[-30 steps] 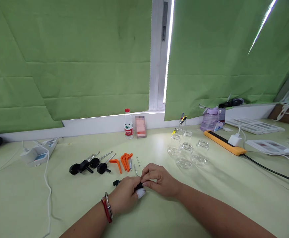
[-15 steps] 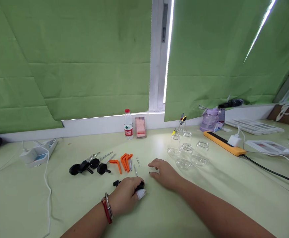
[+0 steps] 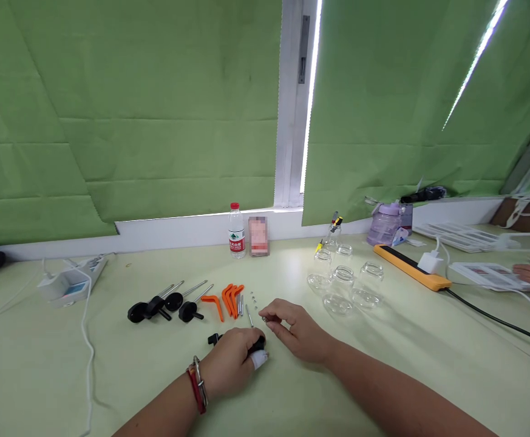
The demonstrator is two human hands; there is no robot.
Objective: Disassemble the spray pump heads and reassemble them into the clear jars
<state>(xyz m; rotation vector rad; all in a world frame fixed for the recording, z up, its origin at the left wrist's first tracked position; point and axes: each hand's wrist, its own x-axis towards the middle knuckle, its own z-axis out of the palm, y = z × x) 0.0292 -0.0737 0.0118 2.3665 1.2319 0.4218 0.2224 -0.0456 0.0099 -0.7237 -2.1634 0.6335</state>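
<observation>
Black cap (image 3: 258, 344) rests clasped in our left hand (image 3: 232, 358), likely for steadiness. Beyond it, our right hand (image 3: 292, 328) pinches a small metal piece (image 3: 265, 319).

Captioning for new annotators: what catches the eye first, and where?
Green window coverings fill the upper view, split by a pale window frame. On the table below, bright orange L-shaped pieces lie left of center, between black-headed metal rods and metal pins. Nearer, the left hand holds a black part, while the right hand pinches a small metal piece.
</observation>
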